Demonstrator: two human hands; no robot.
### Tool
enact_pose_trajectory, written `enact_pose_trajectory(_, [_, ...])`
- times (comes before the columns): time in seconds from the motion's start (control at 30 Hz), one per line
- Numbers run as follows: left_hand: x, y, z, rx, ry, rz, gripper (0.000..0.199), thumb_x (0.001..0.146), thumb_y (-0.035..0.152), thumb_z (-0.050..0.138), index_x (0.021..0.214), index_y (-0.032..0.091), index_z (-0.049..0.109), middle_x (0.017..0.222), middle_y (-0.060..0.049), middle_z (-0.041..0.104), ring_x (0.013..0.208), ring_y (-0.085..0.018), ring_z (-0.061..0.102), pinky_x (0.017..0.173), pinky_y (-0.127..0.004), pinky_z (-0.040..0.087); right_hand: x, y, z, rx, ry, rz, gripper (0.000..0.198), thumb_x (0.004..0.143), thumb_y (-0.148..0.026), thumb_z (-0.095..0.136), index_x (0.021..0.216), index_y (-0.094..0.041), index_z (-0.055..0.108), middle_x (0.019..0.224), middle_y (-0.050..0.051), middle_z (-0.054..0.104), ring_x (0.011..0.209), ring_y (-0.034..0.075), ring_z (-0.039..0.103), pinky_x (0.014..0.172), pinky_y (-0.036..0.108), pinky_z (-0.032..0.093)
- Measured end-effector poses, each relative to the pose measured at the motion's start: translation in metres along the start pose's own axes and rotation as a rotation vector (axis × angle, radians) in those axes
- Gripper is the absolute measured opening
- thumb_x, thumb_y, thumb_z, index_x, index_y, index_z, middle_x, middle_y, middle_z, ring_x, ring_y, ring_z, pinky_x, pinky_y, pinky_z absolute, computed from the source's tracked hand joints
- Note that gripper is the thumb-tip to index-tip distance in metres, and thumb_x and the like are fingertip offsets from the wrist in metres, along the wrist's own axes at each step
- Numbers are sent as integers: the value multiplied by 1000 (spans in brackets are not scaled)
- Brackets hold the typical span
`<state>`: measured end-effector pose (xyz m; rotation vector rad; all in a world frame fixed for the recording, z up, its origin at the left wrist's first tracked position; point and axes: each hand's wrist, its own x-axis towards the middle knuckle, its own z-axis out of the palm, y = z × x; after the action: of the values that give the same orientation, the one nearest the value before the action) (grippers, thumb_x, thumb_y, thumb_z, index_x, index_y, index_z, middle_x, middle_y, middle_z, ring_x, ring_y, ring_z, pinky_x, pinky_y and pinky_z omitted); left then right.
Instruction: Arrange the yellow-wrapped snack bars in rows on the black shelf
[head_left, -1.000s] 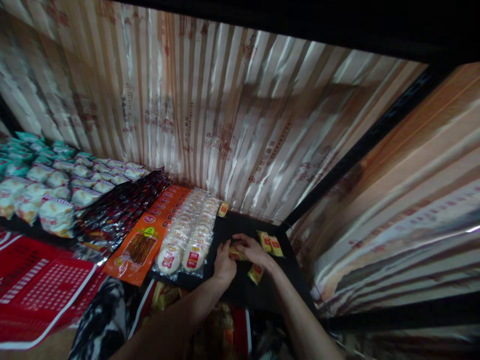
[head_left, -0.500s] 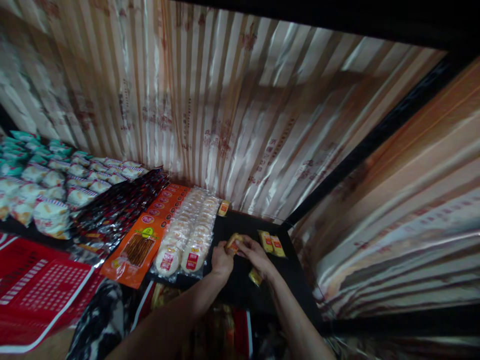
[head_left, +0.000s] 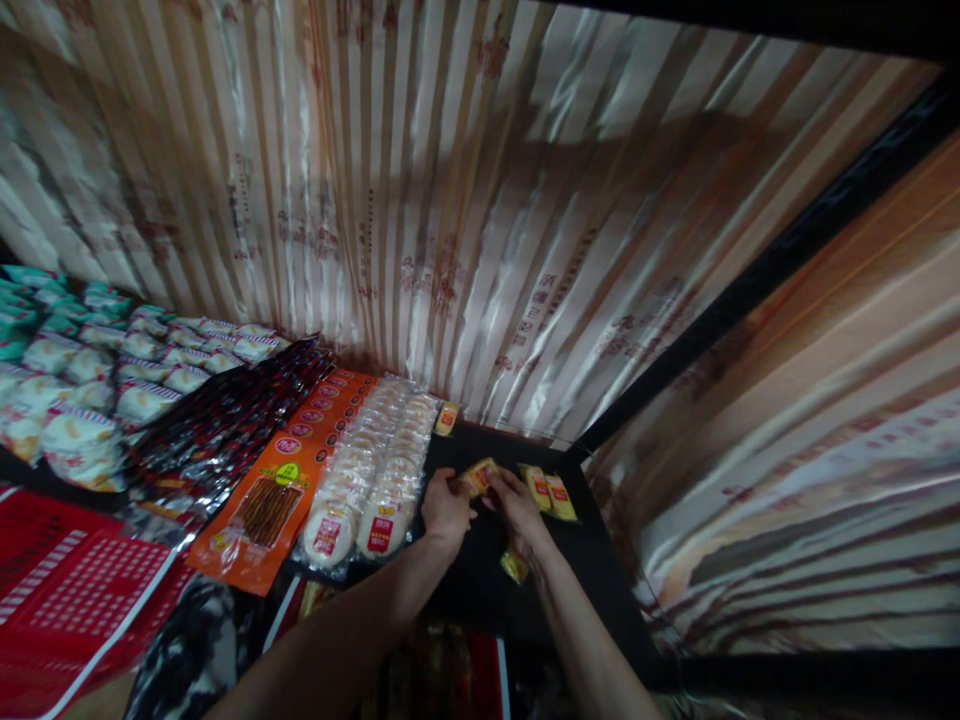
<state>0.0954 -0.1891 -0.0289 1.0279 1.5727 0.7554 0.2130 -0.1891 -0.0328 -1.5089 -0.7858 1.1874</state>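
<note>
From the head camera, I have a small yellow packet (head_left: 478, 478) between my two hands, over the black shelf (head_left: 480, 590). My left hand (head_left: 447, 508) grasps its left end with curled fingers, and my right hand (head_left: 517, 508) pinches its right end, so both of my hands are closed on the same packet. It lies at a slant, its right end a little farther from me. Whether it touches the shelf I cannot tell.

Just right of my grip, a pair of yellow packets (head_left: 548, 492) lies side by side. Nearer to me, a loose packet (head_left: 514, 566) shows beside my right wrist, partly hidden by it. Beyond my grip and to the left, a lone packet (head_left: 447, 418) sits near the striped sheeting (head_left: 420, 200).

Left of my left hand stand two rows of clear-wrapped round crackers (head_left: 381, 500), then an orange bag (head_left: 277, 490), dark shiny bags (head_left: 232, 410) and, farthest, white bags (head_left: 142, 375). Low on that side, nearer to me, is a red basket (head_left: 97, 590).
</note>
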Motion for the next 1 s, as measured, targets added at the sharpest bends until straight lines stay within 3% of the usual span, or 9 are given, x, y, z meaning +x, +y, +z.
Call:
enact_pose_trajectory(0.07, [5,6,-2,4,1,47,34,87,24,45,120,18,44,110,-6,63,53,-7,64,41,-15,44,2,1,-1,8,10,-2,31,63,-46,70,78,-20,61,72,0,66,64,12,61,58,22,49])
enact_pose_trajectory(0.17, [13,19,-7,54,31,118,32,86,21,44,118,18,47,112,-8,62,58,-8,65,55,-19,49,4,0,-3,10,1,-13,31,61,-46,71,73,-19,60,66,-1,63,63,12,61,59,22,50])
enact_pose_trajectory(0.33, [25,43,-20,199,50,285,34,82,13,48,114,20,55,117,-7,60,98,-16,61,88,-25,45,3,-4,-4,-45,-111,25,46,62,-45,73,99,-22,59,77,0,67,68,12,64,67,25,51])
enact_pose_trajectory(0.4, [29,49,-24,311,18,390,35,79,11,51,111,22,59,119,-4,59,107,-17,57,95,-26,41,2,-5,-2,-143,-155,-9,46,63,-47,70,101,-22,60,80,1,68,72,15,65,69,28,50])
enact_pose_trajectory(0.5, [35,56,-28,441,-38,486,37,76,9,53,108,24,62,118,-3,60,107,-17,56,96,-26,40,6,-6,4,-315,-185,-153,35,65,-46,67,88,-20,65,80,2,69,77,18,64,72,30,49])
enact_pose_trajectory(0.6, [39,62,-29,498,-83,507,34,77,12,52,107,23,64,112,-5,62,103,-19,58,94,-28,42,14,-3,11,-398,-154,-276,36,65,-42,65,96,-22,64,78,0,69,77,19,64,73,31,49])
enact_pose_trajectory(0.77, [38,64,-25,540,-62,519,36,81,12,44,113,20,60,116,-9,59,104,-22,58,93,-32,43,33,8,21,-407,-118,-306,35,65,-37,61,97,-22,62,77,1,69,73,19,64,73,31,48])
enact_pose_trajectory(0.9, [30,49,-17,494,55,547,40,82,10,39,118,16,55,132,-12,45,116,-21,50,100,-29,39,49,16,30,-347,-57,-333,35,66,-38,58,96,-20,61,79,2,69,71,19,63,73,32,48])
enact_pose_trajectory(1.0, [25,38,-10,409,64,503,46,82,9,39,126,13,49,141,-12,35,126,-20,41,105,-26,34,61,19,37,-303,-32,-363,34,65,-37,56,94,-20,61,84,3,69,74,18,62,74,32,48])
